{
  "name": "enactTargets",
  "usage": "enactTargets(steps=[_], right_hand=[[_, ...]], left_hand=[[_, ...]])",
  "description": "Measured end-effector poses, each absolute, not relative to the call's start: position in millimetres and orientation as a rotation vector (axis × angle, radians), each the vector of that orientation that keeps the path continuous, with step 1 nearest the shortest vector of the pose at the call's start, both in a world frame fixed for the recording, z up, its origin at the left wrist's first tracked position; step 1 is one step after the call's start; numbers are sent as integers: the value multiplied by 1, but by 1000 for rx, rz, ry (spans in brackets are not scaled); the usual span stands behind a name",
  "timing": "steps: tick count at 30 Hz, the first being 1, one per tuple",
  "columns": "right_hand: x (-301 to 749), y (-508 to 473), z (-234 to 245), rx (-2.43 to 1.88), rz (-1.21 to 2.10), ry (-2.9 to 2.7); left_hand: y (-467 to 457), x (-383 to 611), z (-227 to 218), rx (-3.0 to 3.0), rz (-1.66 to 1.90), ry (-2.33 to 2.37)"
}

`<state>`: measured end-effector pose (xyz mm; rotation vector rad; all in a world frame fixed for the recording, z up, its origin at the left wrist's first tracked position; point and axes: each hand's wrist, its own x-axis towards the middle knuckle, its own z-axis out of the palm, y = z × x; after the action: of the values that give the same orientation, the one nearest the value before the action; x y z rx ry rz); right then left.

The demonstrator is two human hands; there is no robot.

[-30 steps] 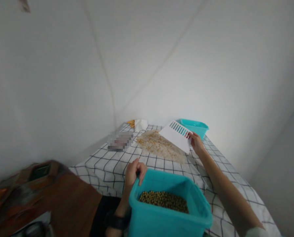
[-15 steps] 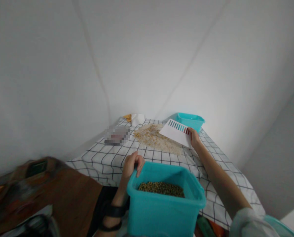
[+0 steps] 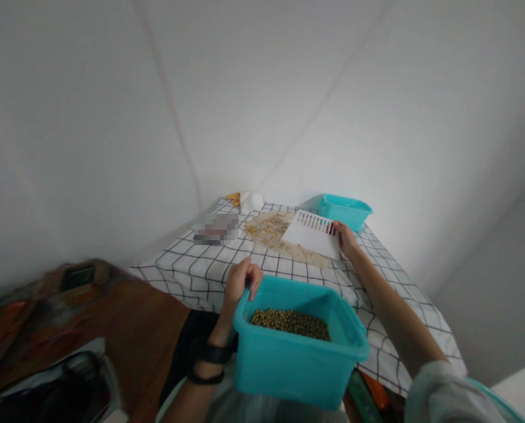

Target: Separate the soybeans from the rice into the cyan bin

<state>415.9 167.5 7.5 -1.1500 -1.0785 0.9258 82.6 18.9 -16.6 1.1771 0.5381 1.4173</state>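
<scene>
My left hand (image 3: 240, 282) grips the near-left rim of a turquoise plastic tub (image 3: 298, 358) that holds a layer of yellow-green beans (image 3: 291, 323). The tub is held at the near edge of a table covered with a black-and-white checked cloth (image 3: 201, 270). My right hand (image 3: 342, 238) reaches far across the table and pinches the edge of a white slotted plastic board (image 3: 312, 234). The board lies low over a spread of tan grain (image 3: 271, 230) on the cloth.
A second turquoise tub (image 3: 345, 211) stands at the far right of the table by the wall. A white and yellow object (image 3: 247, 201) sits in the far corner. A brown surface (image 3: 113, 317) lies to the left. White walls close in behind the table.
My right hand has lowered the white slotted board from a tilted, raised position down onto the grain. The tub and my left hand have stayed put; the view shifted slightly.
</scene>
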Motion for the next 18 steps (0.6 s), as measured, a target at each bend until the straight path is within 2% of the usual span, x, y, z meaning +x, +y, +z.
enactTargets(steps=[18], right_hand=[[420, 169, 3, -1049, 877, -1050]], left_hand=[[19, 84, -16, 1211, 1456, 564]])
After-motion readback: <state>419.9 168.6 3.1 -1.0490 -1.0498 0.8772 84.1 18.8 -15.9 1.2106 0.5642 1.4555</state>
